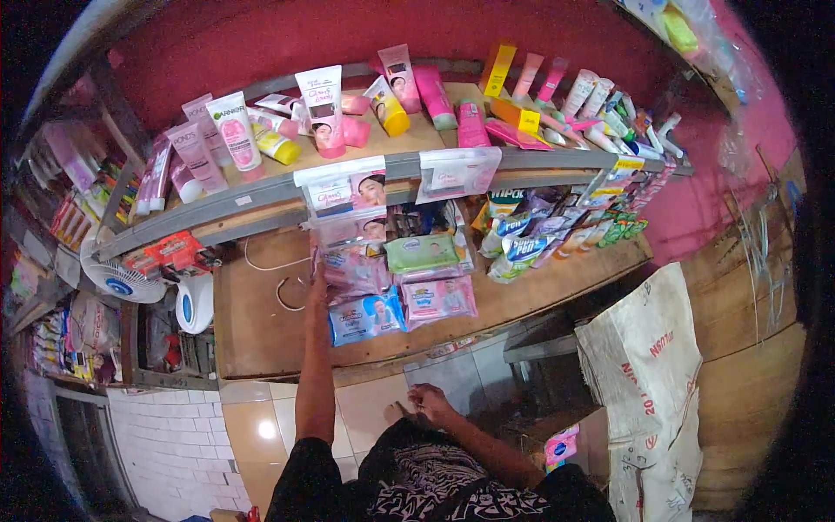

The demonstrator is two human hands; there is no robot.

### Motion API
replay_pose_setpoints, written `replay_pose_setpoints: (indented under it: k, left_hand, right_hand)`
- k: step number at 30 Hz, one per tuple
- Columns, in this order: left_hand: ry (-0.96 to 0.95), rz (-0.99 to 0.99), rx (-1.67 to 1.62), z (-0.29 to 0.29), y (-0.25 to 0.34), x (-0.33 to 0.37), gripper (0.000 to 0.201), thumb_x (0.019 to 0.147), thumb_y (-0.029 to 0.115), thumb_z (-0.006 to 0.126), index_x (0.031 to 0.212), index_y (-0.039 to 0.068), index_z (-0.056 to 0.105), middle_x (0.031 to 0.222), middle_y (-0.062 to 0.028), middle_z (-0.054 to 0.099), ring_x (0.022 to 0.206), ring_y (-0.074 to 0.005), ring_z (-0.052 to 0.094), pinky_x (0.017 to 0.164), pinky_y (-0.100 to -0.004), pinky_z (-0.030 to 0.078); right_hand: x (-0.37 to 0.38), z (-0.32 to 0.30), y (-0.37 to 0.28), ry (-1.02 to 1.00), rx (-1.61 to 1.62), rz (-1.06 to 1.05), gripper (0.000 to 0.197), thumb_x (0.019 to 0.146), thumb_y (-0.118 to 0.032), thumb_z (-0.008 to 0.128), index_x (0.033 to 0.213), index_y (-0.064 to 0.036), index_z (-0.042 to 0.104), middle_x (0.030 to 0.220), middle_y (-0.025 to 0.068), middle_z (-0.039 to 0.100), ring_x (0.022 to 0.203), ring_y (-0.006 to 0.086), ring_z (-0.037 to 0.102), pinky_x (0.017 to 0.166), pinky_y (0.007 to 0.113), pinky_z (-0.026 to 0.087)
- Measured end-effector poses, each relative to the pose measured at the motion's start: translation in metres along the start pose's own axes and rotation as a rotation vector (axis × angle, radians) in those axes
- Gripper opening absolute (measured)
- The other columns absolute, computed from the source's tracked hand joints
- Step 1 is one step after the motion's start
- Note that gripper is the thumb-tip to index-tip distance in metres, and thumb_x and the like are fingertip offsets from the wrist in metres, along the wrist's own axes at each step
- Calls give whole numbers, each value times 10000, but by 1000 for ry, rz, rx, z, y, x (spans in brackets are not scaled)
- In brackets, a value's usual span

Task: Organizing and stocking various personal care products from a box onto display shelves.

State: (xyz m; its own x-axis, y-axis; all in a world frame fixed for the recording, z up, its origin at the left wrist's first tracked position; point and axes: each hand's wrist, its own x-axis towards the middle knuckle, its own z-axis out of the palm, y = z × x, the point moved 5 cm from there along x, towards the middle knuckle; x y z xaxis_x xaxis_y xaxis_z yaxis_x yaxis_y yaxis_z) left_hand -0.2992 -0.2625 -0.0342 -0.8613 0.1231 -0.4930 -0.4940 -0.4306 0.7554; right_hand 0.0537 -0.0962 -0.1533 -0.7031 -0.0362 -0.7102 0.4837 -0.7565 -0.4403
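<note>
My left hand (318,280) reaches up to the lower shelf, at the left side of a pink pack of wipes (358,268). Its fingers are partly lost behind hanging sachets (344,228), so their grip does not show. Around it lie a blue pack of wipes (367,317), another pink pack of baby wipes (439,297) and a green pack of wipes (423,253). Low in front of my body, my right hand (428,402) is held with curled fingers. Whether anything is inside it is hidden.
Above, a shelf (270,184) carries tubes, with sachet strips hanging from its edge. Shiny packets (522,248) stand to the right on the lower shelf. A white fan (122,271) is at left. A large printed sack (648,374) hangs at right.
</note>
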Motion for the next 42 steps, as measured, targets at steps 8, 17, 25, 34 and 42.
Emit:
replay_pose_setpoints:
  k: [8, 17, 25, 34, 42]
  left_hand:
    - [115, 674, 531, -38, -8, 38, 337, 806, 202, 668, 1027, -17, 537, 895, -85, 590, 802, -193, 552, 680, -340, 465]
    - [17, 905, 1205, -70, -45, 73, 459, 779, 222, 677, 1111, -46, 506, 954, -177, 603, 844, -280, 581, 763, -395, 452]
    - [195, 928, 823, -29, 0, -24, 431, 848, 213, 617, 1147, -71, 496, 976, -161, 608, 930, -278, 571, 849, -371, 440]
    - [-259, 361, 505, 69, -121, -194, 255, 896, 267, 557, 1001, 36, 581, 955, -33, 602, 856, -112, 546, 742, -251, 426]
    - [-652, 37, 653, 163, -276, -241, 237, 902, 216, 556, 984, -6, 556, 849, -74, 620, 760, -128, 587, 713, -269, 475]
  right_hand:
    - [5, 5, 0, -148, 9, 53, 172, 843, -213, 614, 962, -92, 586, 904, 55, 622, 810, 167, 593, 700, 325, 443]
    - [-1, -2, 12, 75, -86, 103, 239, 842, -249, 620, 1029, -105, 586, 954, 45, 629, 859, 165, 588, 734, 334, 435]
    - [-13, 10, 5, -64, -511, -162, 210, 873, -231, 573, 1040, -104, 583, 973, 44, 632, 863, 174, 589, 717, 333, 459]
    - [-24, -24, -38, 170, -160, -187, 234, 878, -214, 510, 1022, -39, 568, 919, 56, 621, 819, 181, 584, 719, 324, 476]
    - [-99, -105, -137, 539, -220, -619, 275, 906, -301, 512, 1021, -56, 559, 933, 54, 617, 845, 159, 590, 734, 308, 460]
